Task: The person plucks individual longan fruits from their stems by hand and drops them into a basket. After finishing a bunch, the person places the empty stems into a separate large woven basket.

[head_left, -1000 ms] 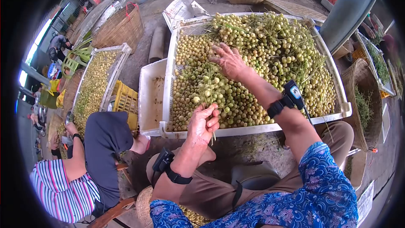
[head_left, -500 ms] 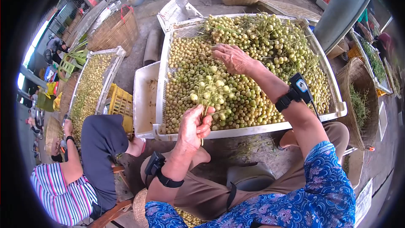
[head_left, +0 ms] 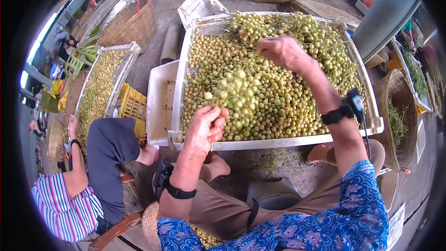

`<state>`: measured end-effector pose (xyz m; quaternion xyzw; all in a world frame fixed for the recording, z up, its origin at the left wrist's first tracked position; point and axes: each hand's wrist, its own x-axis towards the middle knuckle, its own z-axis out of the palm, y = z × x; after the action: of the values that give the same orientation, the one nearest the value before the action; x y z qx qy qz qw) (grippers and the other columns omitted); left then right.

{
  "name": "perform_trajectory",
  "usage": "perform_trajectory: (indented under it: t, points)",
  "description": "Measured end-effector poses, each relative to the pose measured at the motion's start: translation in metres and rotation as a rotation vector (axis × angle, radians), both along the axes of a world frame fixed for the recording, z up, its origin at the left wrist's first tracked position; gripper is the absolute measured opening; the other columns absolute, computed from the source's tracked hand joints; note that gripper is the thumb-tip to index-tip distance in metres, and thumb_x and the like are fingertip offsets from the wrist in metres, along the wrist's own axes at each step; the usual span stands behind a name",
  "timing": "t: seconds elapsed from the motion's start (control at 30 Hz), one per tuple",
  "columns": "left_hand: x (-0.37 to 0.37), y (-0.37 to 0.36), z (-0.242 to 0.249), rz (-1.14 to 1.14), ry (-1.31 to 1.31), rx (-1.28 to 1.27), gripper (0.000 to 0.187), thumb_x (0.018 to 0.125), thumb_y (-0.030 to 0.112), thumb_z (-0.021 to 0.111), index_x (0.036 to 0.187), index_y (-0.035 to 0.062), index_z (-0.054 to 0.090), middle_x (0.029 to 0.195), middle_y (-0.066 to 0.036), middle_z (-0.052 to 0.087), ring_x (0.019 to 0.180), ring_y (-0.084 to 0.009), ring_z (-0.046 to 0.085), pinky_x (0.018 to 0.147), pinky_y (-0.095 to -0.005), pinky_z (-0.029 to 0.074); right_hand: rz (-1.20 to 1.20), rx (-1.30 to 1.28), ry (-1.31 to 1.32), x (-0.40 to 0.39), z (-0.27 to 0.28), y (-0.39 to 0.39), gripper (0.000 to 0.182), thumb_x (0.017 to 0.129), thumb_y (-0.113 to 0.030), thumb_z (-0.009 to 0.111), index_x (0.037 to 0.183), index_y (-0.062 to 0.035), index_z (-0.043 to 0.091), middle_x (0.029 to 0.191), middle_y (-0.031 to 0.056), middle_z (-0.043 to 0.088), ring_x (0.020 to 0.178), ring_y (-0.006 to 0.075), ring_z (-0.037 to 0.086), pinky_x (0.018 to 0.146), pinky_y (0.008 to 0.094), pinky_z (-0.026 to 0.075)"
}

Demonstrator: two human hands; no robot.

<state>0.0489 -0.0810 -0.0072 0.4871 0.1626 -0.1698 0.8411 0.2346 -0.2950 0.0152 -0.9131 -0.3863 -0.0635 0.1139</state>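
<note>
My left hand (head_left: 207,128) is closed on the stems of a bunch of round green fruit (head_left: 233,96), held over the near left part of a large white tray (head_left: 278,144). Loose yellow-green fruit (head_left: 283,111) covers much of the tray, and fruit still on stems (head_left: 320,42) is heaped at its far right. Above the fruit, near the heap, is my right hand (head_left: 284,52), its fingers bent together and blurred. Whether anything is between those fingers cannot be made out.
A white box (head_left: 162,107) adjoins the tray's left side, with a yellow crate (head_left: 132,107) beyond it. At the left a co-worker in a striped shirt (head_left: 67,209) sits by another fruit tray (head_left: 134,51). A wicker basket (head_left: 395,116) and a pillar (head_left: 383,16) stand right.
My right hand has moved to the right and slightly away from me, and its fingers have drawn together. My left hand has shifted a little left with the bunch.
</note>
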Motion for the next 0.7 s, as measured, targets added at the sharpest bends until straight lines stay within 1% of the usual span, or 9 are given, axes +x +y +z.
perform_trajectory:
  t: [0.13, 0.2, 0.27, 0.3, 0.33, 0.4, 0.53, 0.63, 0.7]
  points:
    - [0.012, 0.002, -0.017, 0.081, -0.025, -0.149, 0.022, 0.085, 0.021, 0.047, 0.088, -0.0006, 0.052, 0.060, 0.001, 0.044, 0.037, -0.0026, 0.029, 0.032, -0.0166, 0.021, -0.201, -0.034, -0.091, -0.055, 0.037, -0.007, 0.016, 0.081, -0.022, 0.053, 0.075, -0.0069, 0.052, 0.059, 0.0069, 0.055, 0.053, 0.0204, 0.055, 0.051, 0.0337, 0.046]
    - [0.015, -0.004, -0.020, 0.130, 0.006, -0.241, 0.022, 0.086, 0.020, 0.046, 0.089, -0.0006, 0.052, 0.060, 0.000, 0.044, 0.037, -0.0033, 0.030, 0.032, -0.0171, 0.022, -0.313, -0.062, -0.208, -0.074, 0.030, -0.002, 0.015, 0.081, -0.021, 0.052, 0.076, -0.0064, 0.051, 0.056, 0.0056, 0.053, 0.048, 0.0153, 0.052, 0.046, 0.0304, 0.045]
    - [0.017, -0.013, -0.017, 0.131, 0.038, -0.269, 0.019, 0.086, 0.019, 0.045, 0.085, 0.0005, 0.050, 0.059, 0.000, 0.044, 0.037, -0.0037, 0.032, 0.031, -0.0174, 0.023, -0.416, -0.058, 0.031, -0.091, 0.019, 0.009, 0.012, 0.082, -0.015, 0.046, 0.074, -0.0067, 0.050, 0.056, 0.0008, 0.043, 0.044, 0.0079, 0.038, 0.037, 0.0229, 0.037]
    - [0.018, -0.018, -0.018, 0.177, 0.028, -0.237, 0.019, 0.085, 0.020, 0.045, 0.084, 0.0013, 0.050, 0.060, 0.000, 0.045, 0.037, -0.0039, 0.032, 0.031, -0.0172, 0.024, -0.326, -0.146, -0.912, -0.105, -0.017, 0.021, 0.010, 0.080, -0.011, 0.042, 0.072, -0.0074, 0.048, 0.059, -0.0004, 0.040, 0.045, 0.0088, 0.033, 0.036, 0.0241, 0.034]
    - [0.019, -0.021, -0.019, 0.225, 0.018, -0.204, 0.019, 0.085, 0.020, 0.046, 0.083, 0.0020, 0.050, 0.060, -0.001, 0.045, 0.037, -0.0042, 0.032, 0.031, -0.0171, 0.024, -0.024, -0.690, -0.647, -0.129, -0.002, 0.031, 0.009, 0.078, -0.008, 0.040, 0.075, -0.0066, 0.049, 0.063, -0.0008, 0.040, 0.047, 0.0094, 0.032, 0.036, 0.0252, 0.032]
    - [0.018, -0.029, -0.027, 0.334, 0.056, -0.242, 0.015, 0.083, 0.019, 0.045, 0.082, 0.0050, 0.050, 0.061, -0.001, 0.046, 0.039, -0.0058, 0.034, 0.031, -0.0186, 0.026, -0.072, 0.406, 0.186, -0.160, -0.018, 0.050, 0.028, 0.072, -0.007, 0.048, 0.097, 0.0042, 0.045, 0.079, 0.0183, 0.053, 0.068, 0.0307, 0.057, 0.053, 0.0368, 0.047]
    - [0.014, -0.032, -0.027, 0.378, 0.068, -0.201, 0.013, 0.081, 0.017, 0.045, 0.083, 0.0048, 0.050, 0.064, -0.002, 0.046, 0.040, -0.0067, 0.034, 0.032, -0.0189, 0.026, -0.144, 0.559, 0.153, -0.183, -0.033, 0.063, 0.028, 0.071, -0.004, 0.048, 0.098, 0.0030, 0.044, 0.074, 0.0180, 0.055, 0.060, 0.0330, 0.057, 0.050, 0.0391, 0.046]
    - [0.011, -0.025, -0.027, 0.321, 0.015, -0.207, 0.015, 0.082, 0.016, 0.045, 0.087, 0.0027, 0.049, 0.068, -0.003, 0.046, 0.042, -0.0069, 0.035, 0.033, -0.0185, 0.026, -0.361, 0.664, 0.187, -0.168, -0.024, 0.047, 0.021, 0.077, -0.002, 0.045, 0.098, -0.0012, 0.048, 0.055, 0.0188, 0.052, 0.054, 0.0335, 0.056, 0.050, 0.0404, 0.044]
    - [0.009, -0.025, -0.027, 0.295, 0.015, -0.238, 0.018, 0.083, 0.015, 0.044, 0.093, 0.0000, 0.048, 0.070, -0.004, 0.045, 0.043, -0.0065, 0.034, 0.034, -0.0182, 0.025, -0.415, 0.724, 0.122, -0.166, -0.020, 0.041, 0.013, 0.073, 0.000, 0.046, 0.087, -0.0007, 0.046, 0.055, 0.0202, 0.052, 0.055, 0.0362, 0.055, 0.047, 0.0413, 0.043]
